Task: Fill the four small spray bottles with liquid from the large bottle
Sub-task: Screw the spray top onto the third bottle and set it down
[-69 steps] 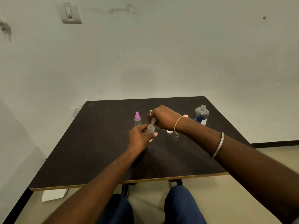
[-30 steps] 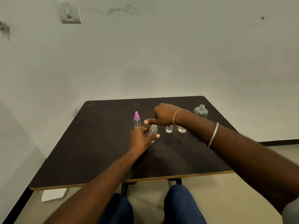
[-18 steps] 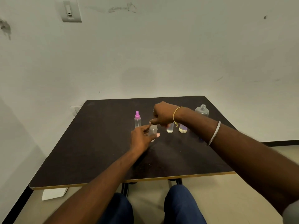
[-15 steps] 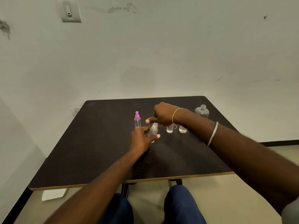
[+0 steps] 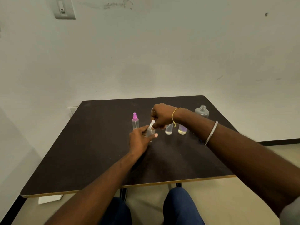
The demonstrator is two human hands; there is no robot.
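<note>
At frame centre, the left hand (image 5: 139, 141) is wrapping its fingers round a small spray bottle (image 5: 150, 132) on the counter (image 5: 97, 151). The right hand (image 5: 162, 116) is pinching its white cap (image 5: 152, 123). Four small spray bottles and one large bottle (image 5: 202, 112) are showing.

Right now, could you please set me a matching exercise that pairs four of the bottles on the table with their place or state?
Things:
1. pink-topped bottle
2. white-topped bottle
3. large bottle
4. rightmost small bottle

Places or states:
A. uncapped, at the far right of the table
B. gripped by the left hand, with the right hand pinching its top
C. standing free, leftmost of all
D. yellowish liquid at its bottom

Pairs: 1-C, 2-B, 3-A, 4-D
</note>
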